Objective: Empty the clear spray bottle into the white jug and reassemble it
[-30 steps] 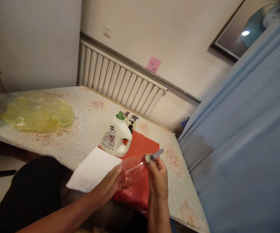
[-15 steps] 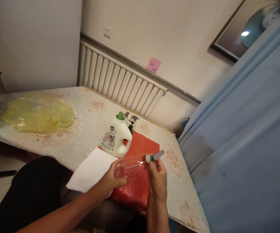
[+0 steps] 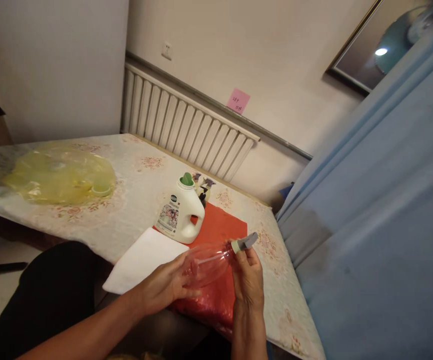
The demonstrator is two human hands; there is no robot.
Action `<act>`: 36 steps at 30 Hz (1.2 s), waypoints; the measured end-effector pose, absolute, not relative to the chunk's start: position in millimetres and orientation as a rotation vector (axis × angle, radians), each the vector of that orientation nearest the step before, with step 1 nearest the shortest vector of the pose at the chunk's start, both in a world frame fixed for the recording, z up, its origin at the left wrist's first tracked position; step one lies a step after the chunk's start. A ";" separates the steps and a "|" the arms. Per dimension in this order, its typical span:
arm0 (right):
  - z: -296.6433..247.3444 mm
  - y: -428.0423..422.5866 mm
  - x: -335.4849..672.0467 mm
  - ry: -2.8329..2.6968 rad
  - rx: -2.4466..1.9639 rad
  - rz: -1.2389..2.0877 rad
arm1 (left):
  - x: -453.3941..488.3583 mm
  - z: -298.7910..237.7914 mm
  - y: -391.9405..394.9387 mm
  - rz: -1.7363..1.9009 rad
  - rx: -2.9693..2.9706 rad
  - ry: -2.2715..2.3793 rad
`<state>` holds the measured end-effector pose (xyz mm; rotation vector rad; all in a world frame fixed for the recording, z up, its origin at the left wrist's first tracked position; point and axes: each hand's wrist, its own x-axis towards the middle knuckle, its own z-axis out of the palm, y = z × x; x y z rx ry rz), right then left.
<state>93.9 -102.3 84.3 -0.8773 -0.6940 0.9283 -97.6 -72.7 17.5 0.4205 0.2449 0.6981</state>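
A clear plastic spray bottle (image 3: 208, 265) lies tilted between my hands, its pale green collar and grey spray head pointing up to the right. My left hand (image 3: 165, 286) is around the base end, thumb and fingers on either side of it. At the neck, the fingers of my right hand (image 3: 249, 280) grip the collar. Below the bottle lies a red plastic bag (image 3: 226, 222) on the table. A white folded cloth or paper (image 3: 141, 260) is left of it. Just behind stands a cream detergent jug (image 3: 180, 212) with a green spout and no cap on.
Small bottles with dark pump tops (image 3: 204, 187) stand behind the jug. A yellow plastic bag (image 3: 62, 175), with a green cap (image 3: 101, 190) by it, lies on the flowered tablecloth (image 3: 133, 185). A radiator (image 3: 178, 120) lines the wall; a blue curtain (image 3: 374, 200) hangs right.
Both hands and the bottle have shifted slightly right. The grey spray head has turned about the neck. My left fingers look a little more spread on the base.
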 end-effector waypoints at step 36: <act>84.2 -103.0 94.0 -0.738 -0.826 0.994 | -108.0 22.7 -69.1 0.721 0.541 0.132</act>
